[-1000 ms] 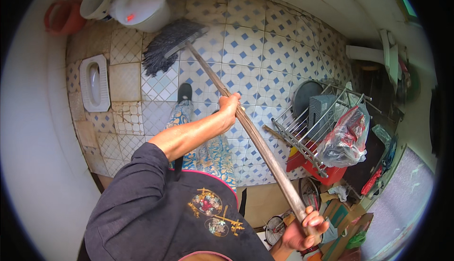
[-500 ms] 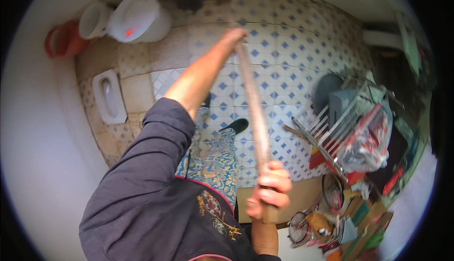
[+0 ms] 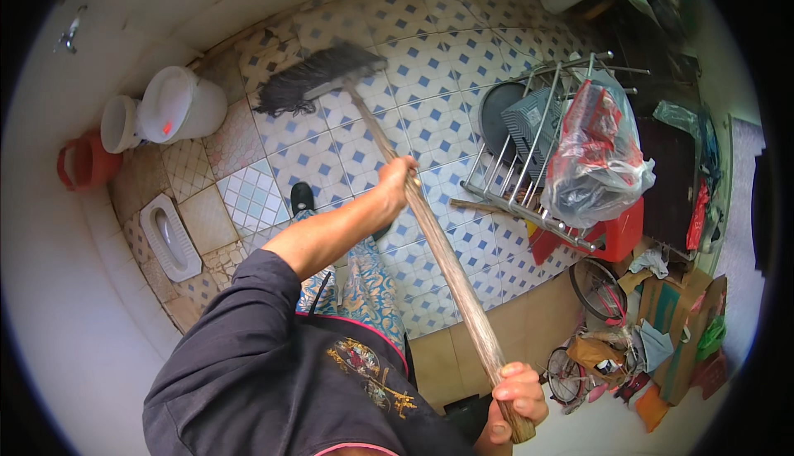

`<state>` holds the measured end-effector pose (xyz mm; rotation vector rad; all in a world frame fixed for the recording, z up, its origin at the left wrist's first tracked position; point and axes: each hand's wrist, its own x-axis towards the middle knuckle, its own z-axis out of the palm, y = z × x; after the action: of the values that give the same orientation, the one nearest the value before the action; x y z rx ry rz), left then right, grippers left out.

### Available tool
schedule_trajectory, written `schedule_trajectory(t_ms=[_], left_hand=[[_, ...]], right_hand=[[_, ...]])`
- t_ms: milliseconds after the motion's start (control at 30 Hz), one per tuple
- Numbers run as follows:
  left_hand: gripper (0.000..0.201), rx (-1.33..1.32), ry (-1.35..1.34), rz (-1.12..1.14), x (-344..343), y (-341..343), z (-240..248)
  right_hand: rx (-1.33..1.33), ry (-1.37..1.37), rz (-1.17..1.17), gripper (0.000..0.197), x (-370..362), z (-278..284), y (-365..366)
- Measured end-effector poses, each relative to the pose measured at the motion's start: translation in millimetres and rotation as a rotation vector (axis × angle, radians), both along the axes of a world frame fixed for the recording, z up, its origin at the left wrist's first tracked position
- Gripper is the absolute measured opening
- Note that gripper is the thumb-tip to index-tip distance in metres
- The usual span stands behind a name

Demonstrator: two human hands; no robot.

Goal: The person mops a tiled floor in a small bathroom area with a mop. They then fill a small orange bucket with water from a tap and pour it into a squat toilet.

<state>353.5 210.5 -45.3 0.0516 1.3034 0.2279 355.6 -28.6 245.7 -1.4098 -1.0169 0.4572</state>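
A mop with a long wooden handle [image 3: 451, 266] slants across the middle of the view. My left hand [image 3: 399, 181] is closed round the handle, partway down toward the mop head. My right hand [image 3: 518, 396] grips it near its top end, close to my body. The mop head [image 3: 322, 76], dark with shaggy black strands, lies on the patterned tile floor [image 3: 356, 146] toward the far wall. Below my left forearm show my patterned blue trousers [image 3: 376, 282] and a dark shoe [image 3: 303, 198].
White buckets [image 3: 186, 100] and a red bucket [image 3: 87, 162] stand along the left wall. A squat toilet [image 3: 169, 237] is set in the floor nearby. Right, a metal rack [image 3: 529, 195] carries a plastic bag [image 3: 591, 158]. Cardboard [image 3: 666, 315] and a small bicycle [image 3: 595, 291] crowd the lower right.
My view has turned, so the room appears shifted. The mop head has moved down and nearer along the floor, and my left hand is lower, with both hands still on the handle.
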Motion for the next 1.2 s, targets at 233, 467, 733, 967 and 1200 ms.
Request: schedule_trajectory(t_ms=[233,467,733,967,1200], left_hand=[[0.012,0.012,-0.035,-0.331,100,-76,17],[0.012,0.141,-0.043,-0.535,199,-50,-12],[0.013,0.338,0.019,-0.799,321,49,-60],[0.014,0.328,0.038,-0.860,411,114,-54],[0.035,0.303,0.063,-1.006,483,155,-92]], right_hand=[[0.114,-0.164,-0.266,0.034,8,7,-34],[0.119,-0.498,-0.425,0.024,58,-34,6],[-0.092,-0.478,-0.593,0.023,129,-65,122],[-0.237,-0.221,-0.701,0.028,193,-68,189],[-0.240,-0.251,-0.639,0.028,252,-86,223]])
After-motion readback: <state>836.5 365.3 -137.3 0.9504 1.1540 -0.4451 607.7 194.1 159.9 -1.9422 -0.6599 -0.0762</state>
